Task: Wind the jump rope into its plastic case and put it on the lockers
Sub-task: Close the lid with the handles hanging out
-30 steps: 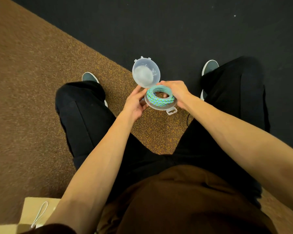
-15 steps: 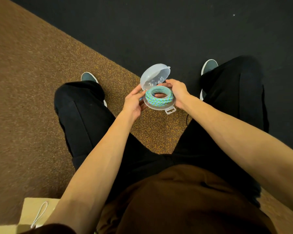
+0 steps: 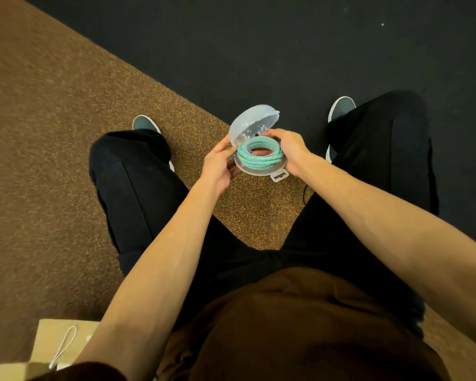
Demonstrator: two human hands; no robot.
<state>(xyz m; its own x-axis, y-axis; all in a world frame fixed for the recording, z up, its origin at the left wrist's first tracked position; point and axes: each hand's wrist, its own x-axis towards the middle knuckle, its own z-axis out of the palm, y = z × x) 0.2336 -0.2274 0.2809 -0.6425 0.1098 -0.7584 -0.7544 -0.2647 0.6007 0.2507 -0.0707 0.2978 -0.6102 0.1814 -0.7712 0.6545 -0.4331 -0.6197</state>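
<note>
A round clear plastic case [image 3: 259, 171] is held in front of me above my knees. Its domed lid [image 3: 252, 121] is hinged at the far side and tilted halfway down over the base. A turquoise jump rope [image 3: 259, 156] lies coiled in a ring inside the base. My left hand [image 3: 220, 163] grips the case's left rim, thumb by the lid edge. My right hand [image 3: 290, 149] holds the right rim, fingers resting on the coil's far side. A small hang tab [image 3: 279, 175] sticks out at the near edge. The lockers are out of view.
I sit with black trouser legs apart, shoes [image 3: 146, 125] on the floor. Brown speckled carpet [image 3: 52, 133] meets black flooring [image 3: 259, 37] on a diagonal line. A cardboard piece with a white loop [image 3: 63, 345] lies at the bottom left.
The lid has swung from standing wide open to tilting down over the coil. Both hands kept their hold on the case and barely moved.
</note>
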